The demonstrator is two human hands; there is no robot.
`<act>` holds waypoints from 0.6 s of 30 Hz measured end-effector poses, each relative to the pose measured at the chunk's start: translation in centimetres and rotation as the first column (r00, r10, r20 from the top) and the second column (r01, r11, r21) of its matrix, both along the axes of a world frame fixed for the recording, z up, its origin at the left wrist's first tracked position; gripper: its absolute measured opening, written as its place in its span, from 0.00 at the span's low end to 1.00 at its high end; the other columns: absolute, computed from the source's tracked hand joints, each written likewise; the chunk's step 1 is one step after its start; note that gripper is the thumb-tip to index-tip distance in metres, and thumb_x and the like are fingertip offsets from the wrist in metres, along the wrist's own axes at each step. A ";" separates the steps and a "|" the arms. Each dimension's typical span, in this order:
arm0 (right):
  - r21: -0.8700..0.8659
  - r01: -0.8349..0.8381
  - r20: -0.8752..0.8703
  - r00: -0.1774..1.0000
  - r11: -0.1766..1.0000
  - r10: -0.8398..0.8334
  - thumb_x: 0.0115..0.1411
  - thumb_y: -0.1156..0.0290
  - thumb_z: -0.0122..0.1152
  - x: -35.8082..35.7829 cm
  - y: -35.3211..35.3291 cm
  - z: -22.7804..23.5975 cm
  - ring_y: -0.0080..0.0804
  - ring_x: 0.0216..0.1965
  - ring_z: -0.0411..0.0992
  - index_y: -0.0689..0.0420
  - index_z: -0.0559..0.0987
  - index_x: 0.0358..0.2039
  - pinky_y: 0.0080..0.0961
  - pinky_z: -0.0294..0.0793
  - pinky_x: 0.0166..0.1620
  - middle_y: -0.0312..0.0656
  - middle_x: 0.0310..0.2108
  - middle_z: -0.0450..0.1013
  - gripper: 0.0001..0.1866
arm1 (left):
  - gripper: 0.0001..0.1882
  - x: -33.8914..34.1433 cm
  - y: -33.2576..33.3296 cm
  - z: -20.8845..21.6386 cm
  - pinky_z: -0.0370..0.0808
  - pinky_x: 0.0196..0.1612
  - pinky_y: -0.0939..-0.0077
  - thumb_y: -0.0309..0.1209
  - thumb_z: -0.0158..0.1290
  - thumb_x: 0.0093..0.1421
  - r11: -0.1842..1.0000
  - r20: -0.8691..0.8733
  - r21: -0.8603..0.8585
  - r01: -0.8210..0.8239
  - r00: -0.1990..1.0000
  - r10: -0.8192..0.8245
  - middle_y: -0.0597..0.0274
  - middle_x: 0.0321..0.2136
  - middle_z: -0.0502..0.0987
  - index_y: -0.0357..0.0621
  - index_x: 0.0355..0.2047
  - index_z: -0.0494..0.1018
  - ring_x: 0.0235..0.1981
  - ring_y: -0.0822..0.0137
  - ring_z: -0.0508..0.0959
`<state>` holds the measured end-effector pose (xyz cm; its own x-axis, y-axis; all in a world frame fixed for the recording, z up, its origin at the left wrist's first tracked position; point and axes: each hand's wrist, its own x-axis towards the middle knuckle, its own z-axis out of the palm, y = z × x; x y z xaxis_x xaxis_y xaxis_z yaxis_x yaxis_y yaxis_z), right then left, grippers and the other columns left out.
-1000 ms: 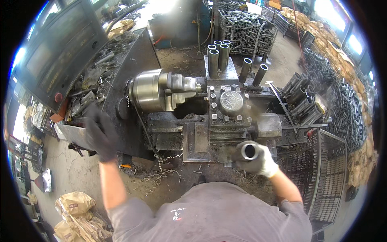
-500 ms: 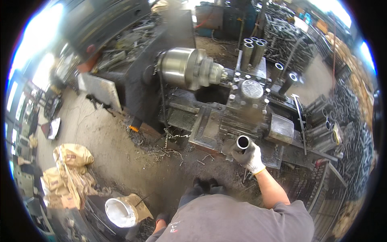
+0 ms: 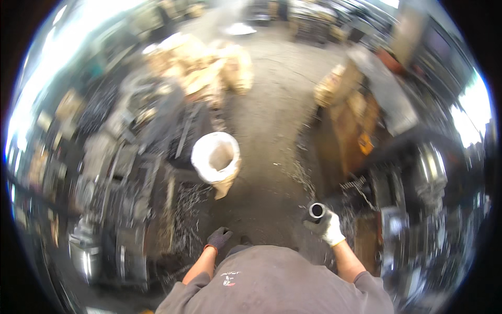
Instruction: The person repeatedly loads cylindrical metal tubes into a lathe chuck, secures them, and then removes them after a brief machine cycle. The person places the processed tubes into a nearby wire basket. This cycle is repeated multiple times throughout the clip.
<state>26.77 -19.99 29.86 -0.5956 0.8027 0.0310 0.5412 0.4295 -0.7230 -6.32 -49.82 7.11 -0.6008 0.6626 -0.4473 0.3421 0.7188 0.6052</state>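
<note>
My right hand (image 3: pixel 328 228), in a white glove with dark fingers, is wrapped round a short metal tube (image 3: pixel 316 211). The tube's bright round end faces up, and most of its side is hidden by the glove. On the other side of my body my left hand (image 3: pixel 219 238) hangs low in a dark glove with an orange cuff. Its fingers look loosely apart and nothing shows in them. Ahead of the left hand stands a white-lined bucket (image 3: pixel 215 157).
Brown paper sacks (image 3: pixel 201 68) lie at the far left of the floor aisle (image 3: pixel 272 94). Machinery with a shiny chuck (image 3: pixel 431 170) stands at right, motion-blurred. Metal shavings (image 3: pixel 303 178) litter the floor beside it. More blurred machinery (image 3: pixel 125 204) lines the left.
The view has swung left, from the lathe to the aisle and bucket. My right hand still holds the tube. My left hand, mostly hidden before, now shows fully.
</note>
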 end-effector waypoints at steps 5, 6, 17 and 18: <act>-0.117 -0.606 0.035 0.789 0.787 0.613 0.50 0.55 0.82 -18.9 -5.4 -1.3 0.45 0.43 0.85 0.56 0.82 0.53 0.37 0.84 0.48 0.49 0.41 0.85 0.32 | 0.26 -3.5 -15.6 -2.0 0.78 0.56 0.53 0.46 0.58 0.65 0.818 0.086 -0.144 -0.557 0.817 0.571 0.44 0.54 0.83 0.42 0.56 0.81 0.52 0.47 0.84; -0.090 -0.679 0.028 0.730 0.729 0.683 0.50 0.55 0.82 -22.0 -7.0 -1.1 0.45 0.42 0.85 0.55 0.82 0.53 0.38 0.84 0.48 0.48 0.40 0.85 0.32 | 0.24 -2.9 -19.3 -3.1 0.78 0.56 0.52 0.44 0.58 0.65 0.693 -0.059 -0.141 -0.707 0.705 0.706 0.44 0.53 0.83 0.42 0.56 0.82 0.51 0.47 0.84; 0.078 -0.988 -0.178 0.115 0.131 0.977 0.54 0.61 0.79 -49.8 -20.9 4.1 0.47 0.41 0.85 0.54 0.83 0.47 0.40 0.84 0.46 0.50 0.38 0.84 0.22 | 0.21 18.9 -32.4 -3.2 0.77 0.57 0.58 0.44 0.50 0.70 -0.110 -0.596 -0.355 -0.928 0.134 0.792 0.46 0.57 0.78 0.41 0.54 0.74 0.54 0.43 0.79; -0.050 -0.992 -0.248 0.125 0.116 0.961 0.54 0.61 0.78 -52.3 -22.1 3.9 0.48 0.42 0.85 0.54 0.83 0.47 0.40 0.83 0.46 0.50 0.39 0.84 0.22 | 0.23 18.9 -31.5 -1.0 0.76 0.58 0.57 0.44 0.50 0.71 -0.333 -0.609 -0.136 -0.933 -0.186 0.771 0.45 0.58 0.78 0.40 0.56 0.73 0.55 0.42 0.79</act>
<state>-25.55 -42.10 33.72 -0.8712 -0.4714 0.1373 -0.3444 0.3873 -0.8552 12.54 -81.31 6.10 -0.3689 -0.9265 -0.0739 -0.9205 0.3531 0.1671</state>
